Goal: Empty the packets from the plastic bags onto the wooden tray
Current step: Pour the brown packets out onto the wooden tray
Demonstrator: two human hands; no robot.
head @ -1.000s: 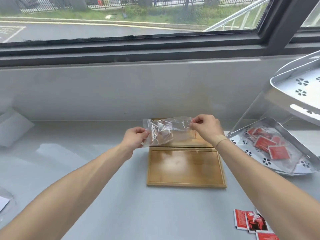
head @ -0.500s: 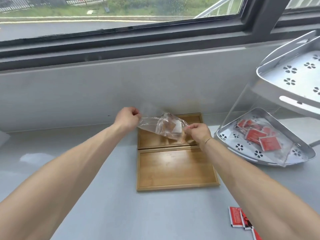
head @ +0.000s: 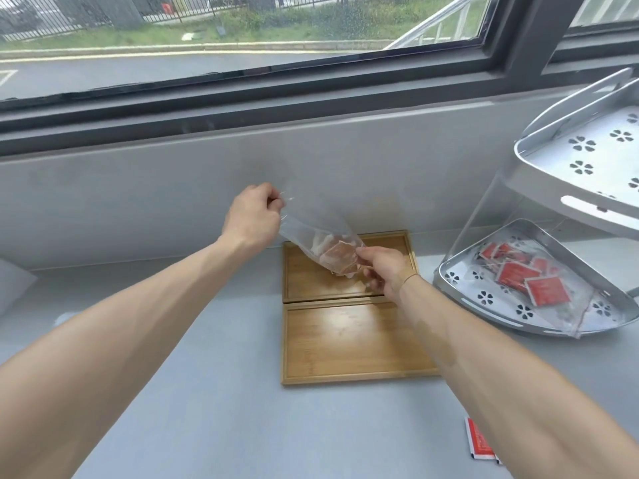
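A clear plastic bag (head: 311, 233) hangs tilted over the far compartment of the wooden tray (head: 349, 344). My left hand (head: 254, 216) pinches its upper end, raised high. My right hand (head: 383, 269) grips its lower end just above the tray. Pale reddish packets (head: 337, 255) are bunched inside the bag at that low end. The tray has two compartments, near and far, and both bare floors show no packets.
A silver perforated corner shelf (head: 460, 299) stands at the right; its lower tier holds another clear bag with red packets (head: 534, 283). Loose red packets (head: 479, 444) lie on the grey counter near my right arm. The wall rises right behind the tray.
The bag went from level between both hands to steeply tilted: my left hand rose, my right hand dropped toward the tray, and the packets slid to the low end.
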